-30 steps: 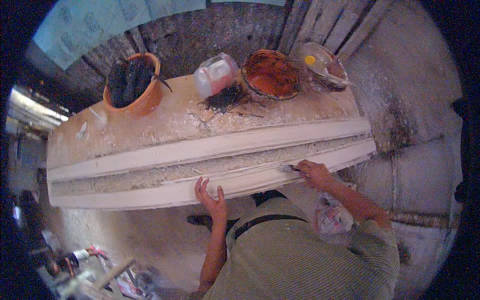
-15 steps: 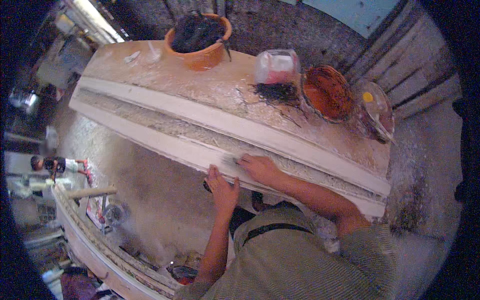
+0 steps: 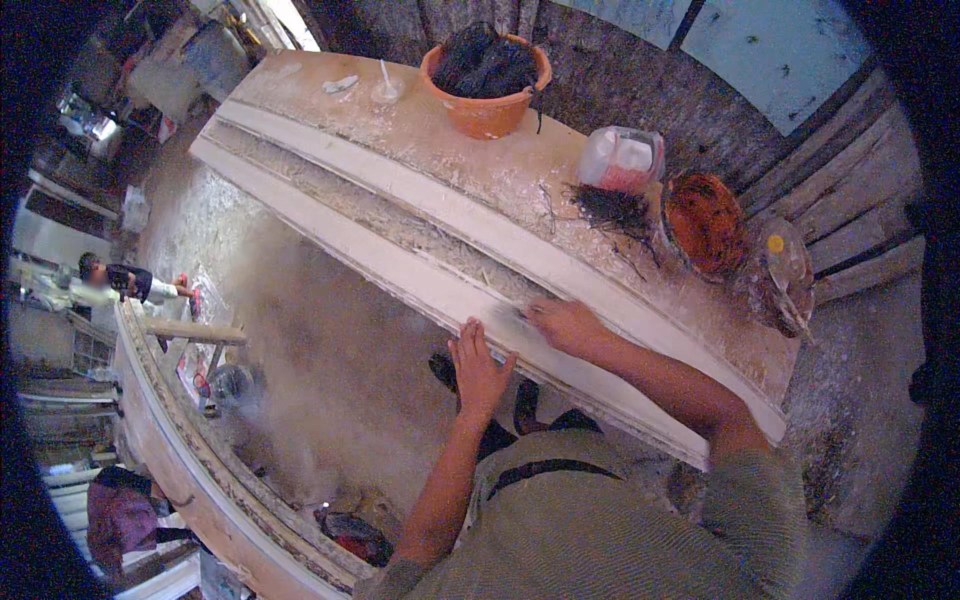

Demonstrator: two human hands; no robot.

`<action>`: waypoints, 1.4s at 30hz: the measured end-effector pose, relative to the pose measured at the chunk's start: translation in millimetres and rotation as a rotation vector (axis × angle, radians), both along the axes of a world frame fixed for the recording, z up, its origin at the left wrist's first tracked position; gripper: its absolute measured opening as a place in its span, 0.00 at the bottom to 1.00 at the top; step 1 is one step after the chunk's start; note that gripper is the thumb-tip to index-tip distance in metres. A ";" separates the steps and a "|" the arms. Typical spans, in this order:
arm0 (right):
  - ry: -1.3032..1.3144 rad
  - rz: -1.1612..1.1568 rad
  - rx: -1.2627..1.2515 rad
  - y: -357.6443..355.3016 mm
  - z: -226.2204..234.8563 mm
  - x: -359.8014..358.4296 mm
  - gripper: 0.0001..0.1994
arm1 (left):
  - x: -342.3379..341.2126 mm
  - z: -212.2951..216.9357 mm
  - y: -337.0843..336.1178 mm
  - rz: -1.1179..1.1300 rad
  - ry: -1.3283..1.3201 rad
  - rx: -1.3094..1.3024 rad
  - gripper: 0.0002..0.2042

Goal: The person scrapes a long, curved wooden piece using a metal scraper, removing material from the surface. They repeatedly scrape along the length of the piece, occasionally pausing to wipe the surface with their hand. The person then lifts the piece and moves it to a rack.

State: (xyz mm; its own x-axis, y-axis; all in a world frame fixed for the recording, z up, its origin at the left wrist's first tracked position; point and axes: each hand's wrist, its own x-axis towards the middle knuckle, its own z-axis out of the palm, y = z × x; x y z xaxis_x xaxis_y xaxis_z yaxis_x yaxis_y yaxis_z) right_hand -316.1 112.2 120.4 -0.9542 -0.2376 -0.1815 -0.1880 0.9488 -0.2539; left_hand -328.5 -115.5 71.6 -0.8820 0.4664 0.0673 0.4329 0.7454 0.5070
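Two long white plaster-like strips run side by side across the worktable: a near strip (image 3: 372, 252) and a far strip (image 3: 420, 185). Between them lies a rough, crumb-strewn channel (image 3: 385, 222). Over the near strip, my right hand (image 3: 566, 327) is closed on a thin grey blade-like tool (image 3: 516, 316), blurred and partly hidden by the fingers. My left hand (image 3: 482, 366) rests at the near strip's front edge, just left of the right hand, its fingers stretched out and holding nothing.
Along the table's (image 3: 560, 175) far side stand an orange basin (image 3: 488, 112) of dark fibres, a clear plastic jug (image 3: 618, 160), loose black fibres (image 3: 612, 205), an orange-lined bucket (image 3: 703, 225) and a clear container (image 3: 775, 275). A curved frame (image 3: 170, 440) lies left; a person (image 3: 125, 282) is beyond.
The whole view has shifted, so the table sits further right and tilts more. My right hand and its tool are slightly further across the near strip, toward the channel. My left hand stays at the edge.
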 end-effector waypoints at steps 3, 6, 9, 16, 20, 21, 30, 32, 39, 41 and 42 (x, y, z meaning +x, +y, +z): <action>-0.022 -0.033 0.007 -29.3 -12.6 -59.9 0.13 | -3.4 4.9 -5.5 -0.045 -0.041 -0.042 0.42; -0.046 0.028 0.047 -13.7 -3.7 -34.6 0.12 | -10.5 14.4 -13.9 -0.088 -0.066 -0.032 0.42; -0.043 0.032 0.007 16.4 14.4 20.7 0.15 | -24.7 21.2 -17.2 -0.054 -0.044 0.055 0.44; 0.101 -0.020 -0.071 -75.2 -11.1 -140.3 0.13 | -51.8 20.0 -8.4 -0.040 -0.182 -0.056 0.45; -0.082 -0.100 -0.022 -75.6 3.6 -126.9 0.13 | -55.8 17.9 -13.3 -0.093 -0.153 -0.054 0.45; -0.204 -0.129 -0.035 -70.8 10.3 -114.5 0.13 | -56.3 17.5 -14.5 -0.094 -0.164 -0.056 0.45; -0.093 -0.394 -0.286 -118.3 -14.4 -158.8 0.12 | -58.8 19.4 -17.5 -0.123 -0.218 -0.033 0.44; -0.086 -0.409 -0.274 -96.9 -27.9 -97.0 0.13 | -59.4 14.6 -21.8 -0.142 -0.200 -0.046 0.44; 0.073 -0.848 -0.532 63.7 -7.8 265.0 0.13 | -48.0 10.2 -5.5 -0.153 -0.100 -0.049 0.44; -0.267 -1.428 -0.817 100.8 6.6 343.2 0.10 | -38.4 20.7 9.9 -0.195 -0.129 -0.076 0.45; -0.284 -1.467 -0.754 110.8 3.5 363.0 0.12 | -32.4 26.3 17.7 -0.217 -0.158 -0.080 0.45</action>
